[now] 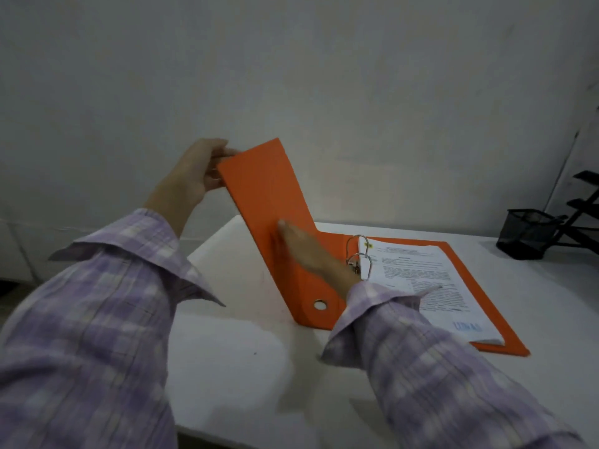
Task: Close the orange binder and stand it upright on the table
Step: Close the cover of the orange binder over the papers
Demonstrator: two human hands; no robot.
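The orange binder [265, 196] lies open on the white table [233, 351], its back cover flat under a stack of printed pages [421, 280] on metal rings [358, 254]. Its front cover is raised steeply, tilted up and to the left. My left hand [191, 173] pinches the top far corner of that raised cover. My right hand [311, 251] lies flat with fingers together against the cover's inner face, near the spine and the rings. A round metal-rimmed hole [320, 305] shows in the spine near me.
A black mesh pen cup [526, 233] stands at the table's far right, with a black tiered rack [583, 215] behind it. A pale wall rises just behind the table. The table's left edge drops off past the binder.
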